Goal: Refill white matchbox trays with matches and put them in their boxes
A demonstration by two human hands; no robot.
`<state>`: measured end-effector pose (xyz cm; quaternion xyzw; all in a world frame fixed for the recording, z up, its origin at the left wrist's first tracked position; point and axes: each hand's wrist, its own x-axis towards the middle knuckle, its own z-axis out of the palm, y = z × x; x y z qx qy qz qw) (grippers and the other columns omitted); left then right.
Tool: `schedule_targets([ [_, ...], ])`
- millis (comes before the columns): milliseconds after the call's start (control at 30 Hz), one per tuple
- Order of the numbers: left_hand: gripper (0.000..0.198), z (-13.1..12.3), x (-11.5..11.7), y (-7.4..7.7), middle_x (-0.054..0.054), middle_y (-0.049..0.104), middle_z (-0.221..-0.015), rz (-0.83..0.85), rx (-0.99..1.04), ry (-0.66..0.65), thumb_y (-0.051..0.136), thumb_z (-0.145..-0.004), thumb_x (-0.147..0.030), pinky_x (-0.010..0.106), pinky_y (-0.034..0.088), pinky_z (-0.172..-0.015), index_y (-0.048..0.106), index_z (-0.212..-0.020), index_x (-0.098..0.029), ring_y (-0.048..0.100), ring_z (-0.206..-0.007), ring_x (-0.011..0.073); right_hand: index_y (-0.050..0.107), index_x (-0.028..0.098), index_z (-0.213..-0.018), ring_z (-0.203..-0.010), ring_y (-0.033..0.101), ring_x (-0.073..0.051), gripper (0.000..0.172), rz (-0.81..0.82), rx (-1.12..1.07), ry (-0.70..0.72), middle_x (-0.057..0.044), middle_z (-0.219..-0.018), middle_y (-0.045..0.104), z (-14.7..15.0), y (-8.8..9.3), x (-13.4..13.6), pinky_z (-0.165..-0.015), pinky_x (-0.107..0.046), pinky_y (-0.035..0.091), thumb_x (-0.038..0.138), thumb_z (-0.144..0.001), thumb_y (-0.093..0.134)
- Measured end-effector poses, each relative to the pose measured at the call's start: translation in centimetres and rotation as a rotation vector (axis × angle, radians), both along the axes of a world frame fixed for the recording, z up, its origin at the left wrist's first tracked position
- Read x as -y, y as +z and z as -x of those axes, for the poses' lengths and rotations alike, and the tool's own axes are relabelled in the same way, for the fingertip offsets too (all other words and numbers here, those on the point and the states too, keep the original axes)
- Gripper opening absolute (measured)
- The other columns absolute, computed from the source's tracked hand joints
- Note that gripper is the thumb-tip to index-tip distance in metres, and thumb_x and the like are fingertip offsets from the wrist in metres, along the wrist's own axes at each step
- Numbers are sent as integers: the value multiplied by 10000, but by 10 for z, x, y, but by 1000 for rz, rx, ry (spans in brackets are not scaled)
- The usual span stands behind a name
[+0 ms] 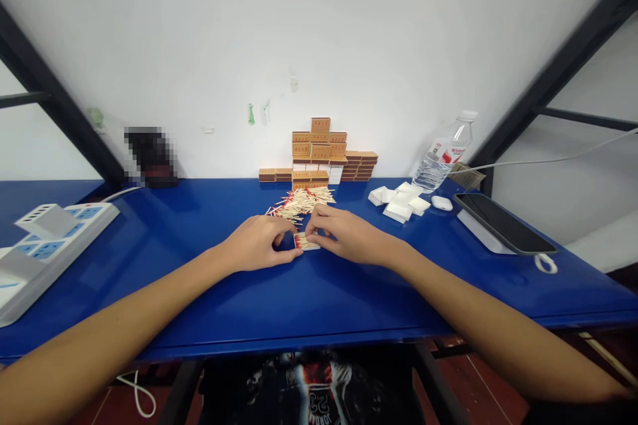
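A small white matchbox tray (313, 247) lies on the blue desk, with red-tipped matches (301, 241) inside it. The thumb and fingers of my left hand (262, 242) close around the tray's left end. Over its right end, my right hand (343, 232) has its fingers pinched together; what is between them is hidden. Just beyond both hands spreads a loose pile of matches (302, 204), their heads pointing in mixed directions. Behind the pile, orange-brown matchboxes (319, 149) are stacked against the wall.
Several white matchbox trays (401, 202) lie to the right. Near them are a water bottle (441, 156), a white earphone case (442, 203) and a phone (503, 222) propped on a white block. A power strip (54, 252) sits at the left, and a blurred dark object (154, 159) stands behind.
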<state>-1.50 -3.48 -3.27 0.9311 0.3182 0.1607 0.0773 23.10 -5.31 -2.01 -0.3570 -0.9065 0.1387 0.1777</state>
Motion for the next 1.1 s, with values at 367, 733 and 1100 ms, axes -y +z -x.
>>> schedule_targets([
  [367,314,-3,5,3,-39,594,-642,1,62,-18,666,-915,-488,267,383,-580,726,-1012,-196,557,-579,124,675,177,-905,-779,580,-182,141,-180,29,-327,-64,-911,618,-35,-1,-33,-713,-303,408,229,-982,568],
  [733,335,0,1,-1,-31,611,-658,18,-4,-18,651,-923,-500,273,373,-570,721,-1018,-187,558,-570,127,693,180,-1009,-861,566,-200,113,-60,47,-172,-81,-1004,569,-34,-19,-40,-796,-321,449,250,-973,611],
  [1100,340,0,1,1,-31,605,-649,28,-5,-4,648,-923,-508,270,376,-563,720,-1004,-186,562,-568,129,639,177,-918,-927,573,-237,134,56,70,-142,-100,-964,615,-38,-18,-40,-799,-340,453,262,-989,565],
])
